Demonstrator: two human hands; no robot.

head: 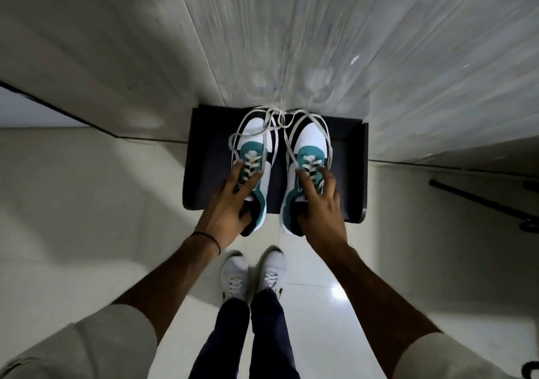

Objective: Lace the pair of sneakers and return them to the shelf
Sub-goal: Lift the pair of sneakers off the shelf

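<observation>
While each of the hands grips one teal-and-white sneaker at its collar, left hand (230,200) on the left sneaker (253,168), right hand (319,200) on the right sneaker (306,168), both toes point to twelve o'clock over the dark shelf (348,157), heels overhanging at six, loose laces (280,116) trailing ahead.

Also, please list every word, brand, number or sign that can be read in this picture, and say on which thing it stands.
No text can be read.
Left sneaker: a small tongue patch beside the left hand, too blurred to read.
Right sneaker: a similar patch by the right hand, also unreadable.
Worn white shoes: dark side marks, no letters legible.
</observation>
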